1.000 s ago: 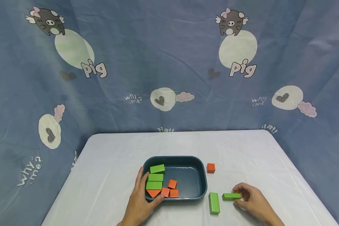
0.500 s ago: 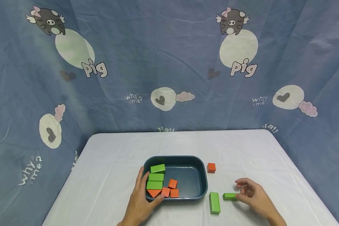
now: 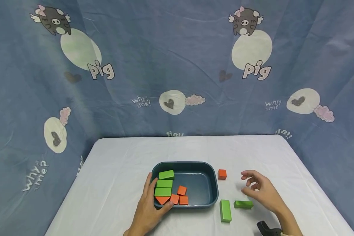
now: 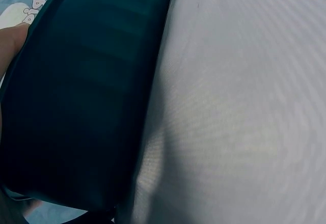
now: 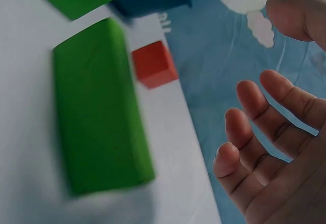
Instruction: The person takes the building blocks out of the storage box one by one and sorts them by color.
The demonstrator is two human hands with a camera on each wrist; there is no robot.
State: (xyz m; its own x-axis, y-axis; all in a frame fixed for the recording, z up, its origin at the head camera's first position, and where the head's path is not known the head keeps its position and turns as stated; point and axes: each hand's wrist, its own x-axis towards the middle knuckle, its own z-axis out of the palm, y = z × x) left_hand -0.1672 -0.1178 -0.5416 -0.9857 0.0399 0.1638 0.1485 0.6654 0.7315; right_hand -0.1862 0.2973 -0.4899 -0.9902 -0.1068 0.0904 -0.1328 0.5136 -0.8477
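Left hand [image 3: 148,214] grips the tray's [image 3: 213,190] near-left rim, thumb over the edge. Right hand [image 3: 261,190], fingers loosely apart and empty, hovers just above a green block [image 3: 243,204] lying lengthwise left-to-right on the table.

Small green block [image 3: 243,204] lying flat on white tablecloth, long side crosswise, just beside larger green block [image 3: 225,210]. Dark teal tray [image 3: 212,183] left of both, holding green and orange blocks.
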